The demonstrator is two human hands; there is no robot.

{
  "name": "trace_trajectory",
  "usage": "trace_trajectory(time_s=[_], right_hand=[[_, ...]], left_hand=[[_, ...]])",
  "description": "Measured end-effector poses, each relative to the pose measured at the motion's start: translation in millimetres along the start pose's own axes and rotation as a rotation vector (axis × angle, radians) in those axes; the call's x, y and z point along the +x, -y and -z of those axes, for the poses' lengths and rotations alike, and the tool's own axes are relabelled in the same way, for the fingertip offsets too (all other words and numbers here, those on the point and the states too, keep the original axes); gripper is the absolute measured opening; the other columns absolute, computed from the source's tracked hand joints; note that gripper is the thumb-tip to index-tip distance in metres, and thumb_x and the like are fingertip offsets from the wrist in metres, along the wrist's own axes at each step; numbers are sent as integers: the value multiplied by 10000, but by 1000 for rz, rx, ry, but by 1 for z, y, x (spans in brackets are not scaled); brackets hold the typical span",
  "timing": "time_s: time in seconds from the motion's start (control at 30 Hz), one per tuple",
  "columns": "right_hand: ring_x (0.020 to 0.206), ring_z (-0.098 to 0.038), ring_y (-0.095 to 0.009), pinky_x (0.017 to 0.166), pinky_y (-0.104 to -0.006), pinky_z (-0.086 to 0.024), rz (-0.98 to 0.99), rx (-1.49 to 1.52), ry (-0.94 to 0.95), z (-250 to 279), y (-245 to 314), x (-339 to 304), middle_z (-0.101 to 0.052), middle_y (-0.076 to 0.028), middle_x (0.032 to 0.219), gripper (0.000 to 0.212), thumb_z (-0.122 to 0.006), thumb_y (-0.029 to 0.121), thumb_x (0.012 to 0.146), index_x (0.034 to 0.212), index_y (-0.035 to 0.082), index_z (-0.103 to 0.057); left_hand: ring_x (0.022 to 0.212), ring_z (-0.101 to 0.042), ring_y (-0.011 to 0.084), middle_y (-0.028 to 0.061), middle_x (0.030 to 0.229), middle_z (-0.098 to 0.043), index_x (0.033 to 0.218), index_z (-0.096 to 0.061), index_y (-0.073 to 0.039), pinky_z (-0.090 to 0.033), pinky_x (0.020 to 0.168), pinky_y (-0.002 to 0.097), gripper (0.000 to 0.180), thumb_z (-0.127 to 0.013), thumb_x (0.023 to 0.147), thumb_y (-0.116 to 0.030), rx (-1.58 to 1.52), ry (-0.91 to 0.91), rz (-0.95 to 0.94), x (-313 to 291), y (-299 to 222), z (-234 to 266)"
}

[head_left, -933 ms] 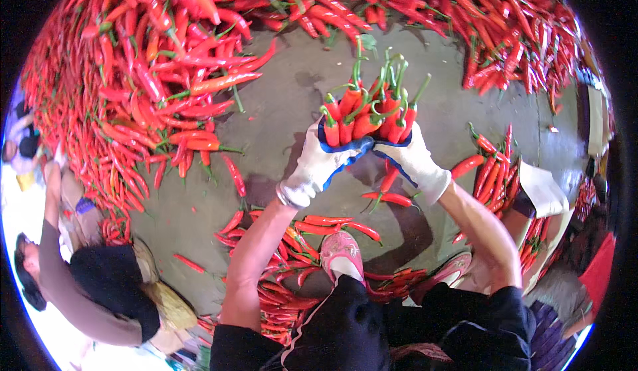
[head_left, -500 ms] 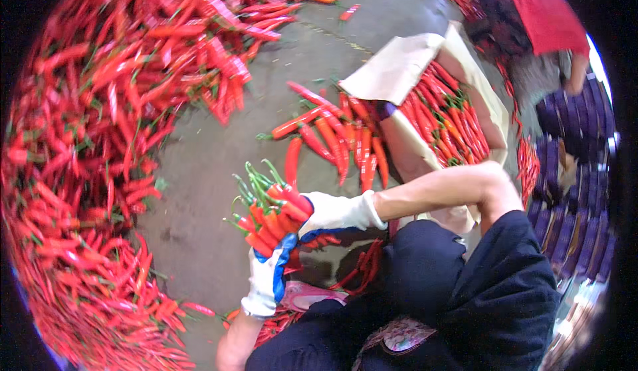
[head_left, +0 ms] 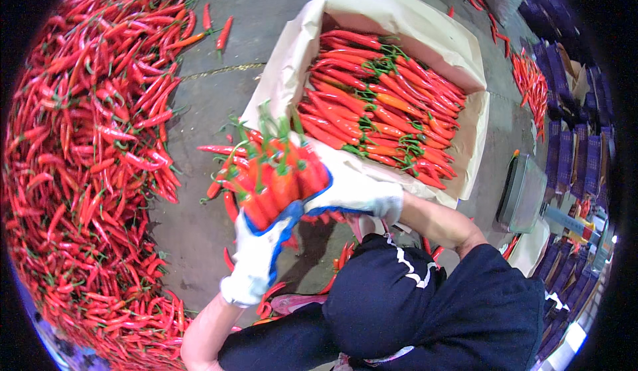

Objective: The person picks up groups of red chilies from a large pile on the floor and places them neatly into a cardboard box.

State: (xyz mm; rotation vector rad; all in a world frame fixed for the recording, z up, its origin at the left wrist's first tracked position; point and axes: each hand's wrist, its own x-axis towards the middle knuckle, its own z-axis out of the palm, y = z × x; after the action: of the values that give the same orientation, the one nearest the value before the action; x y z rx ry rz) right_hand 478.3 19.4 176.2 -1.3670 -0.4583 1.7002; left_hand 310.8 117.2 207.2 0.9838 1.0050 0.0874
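Between my two gloved hands is a bunch of red chili peppers, with green stems pointing up and away from me. My left hand, in a white glove with a blue palm, is closed round the bunch from the lower left. On the right side my right hand, gloved the same way, grips it too. Just beyond my right hand stands an open box lined with cream paper. Chili peppers lie inside it in rows. My gloves hide the lower ends of the bunch.
A big heap of loose chili peppers covers the floor at the left. More chilies lie at the far right. A digital scale with a grey platform stands to the right, near stacked purple crates.
My view has swung, so the paper-lined box shows larger and further left. Both hands still hold the bunch, which now appears closer to the box. The scale has come into sight.
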Motion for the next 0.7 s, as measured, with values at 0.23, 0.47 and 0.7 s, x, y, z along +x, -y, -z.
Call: trace_trajectory(time_s=[0.23, 0.47, 0.7], right_hand=[[622, -567, -49, 498, -202, -452, -163, 200, -202, 97, 9, -91, -646, -9, 815, 428, -714, 37, 718, 1126, 35, -586], [1086, -533, -136, 967, -302, -418, -36, 9, -269, 168, -22, -140, -587, -72, 1212, 661, -744, 41, 647, 1262, -12, -507], [1196, -493, -185, 1032, -323, -380, -155, -372, -185, 203, -17, -111, -541, -136, 1303, 821, -840, 209, 617, 1323, 1, -477]], left_hand=[[928, -619, 124, 43, 1122, -638, 1280, -492, -44, -508, 792, 260, 585, -786, 776, -88, -147, 231, 105, 36, 24, -125], [803, -582, 62, 3, 1034, -651, 1200, -536, -72, -477, 656, 230, 397, -710, 843, -59, -253, 286, 88, 48, 63, -205], [992, -604, 146, 47, 1120, -644, 1175, -591, -35, -482, 849, 305, 283, -629, 895, -42, -246, 218, -53, 59, 85, -219]])
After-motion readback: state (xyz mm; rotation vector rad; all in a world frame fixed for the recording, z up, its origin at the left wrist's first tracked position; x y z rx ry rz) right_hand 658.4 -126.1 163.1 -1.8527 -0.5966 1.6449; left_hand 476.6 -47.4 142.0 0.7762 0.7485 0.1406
